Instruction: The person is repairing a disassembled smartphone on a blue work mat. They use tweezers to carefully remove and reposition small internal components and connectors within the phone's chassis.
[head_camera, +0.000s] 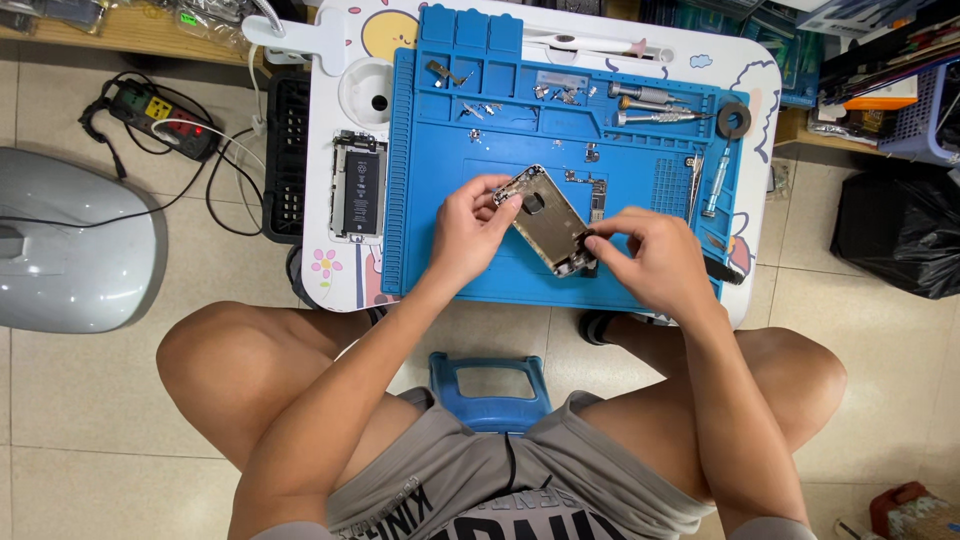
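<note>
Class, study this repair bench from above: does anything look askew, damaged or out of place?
The bare metal phone housing sits tilted, held between left hand and right hand above the blue silicone mat. A detached phone screen panel lies off the mat, on the white table.

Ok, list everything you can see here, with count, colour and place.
Phone housing: one, silver, held over mat centre.
Repair mat: one, blue, on table.
Table: one, white, cartoon-printed.
Phone part with battery: one, black, left of mat.
Screwdrivers: three, silver, mat top right.
Tape roll: one, black, mat right corner.
Power strip: one, black, floor left.
Stool: one, blue, between knees.
Left hand: grips housing's upper end.
Right hand: fingers at housing's lower end.
</note>
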